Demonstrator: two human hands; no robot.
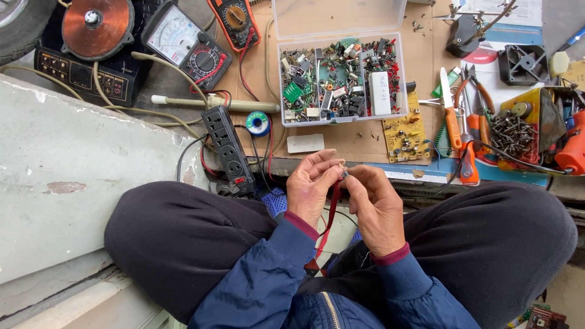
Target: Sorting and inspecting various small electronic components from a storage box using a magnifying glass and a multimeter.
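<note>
Since both hands meet over my lap, just below the front edge of the surface (pixel 341 155), everything happens in a small pocket of air between my knees. My left hand (pixel 311 186) has its grip pressed together on a tiny component (pixel 343 173), too small for me to say what kind, and my right hand (pixel 375 207) pinches in from the other side; the fingertips nearly touch. A thin red lead (pixel 332 207) hangs down between the palms.

I'd guess the part weighs almost nothing, is stiff in the body with bendy legs, and would be easy to fumble. So hold it by the body, not the legs. The lead is limp and will snag if tugged.

Room is tight ahead: a black power strip (pixel 226 149) sits to the left at the edge, a yellow circuit board (pixel 405 134) and orange-handled pliers (pixel 469 143) to the right, and an open clear parts box (pixel 341 79) beyond. Straight down toward my lap is the free way.
</note>
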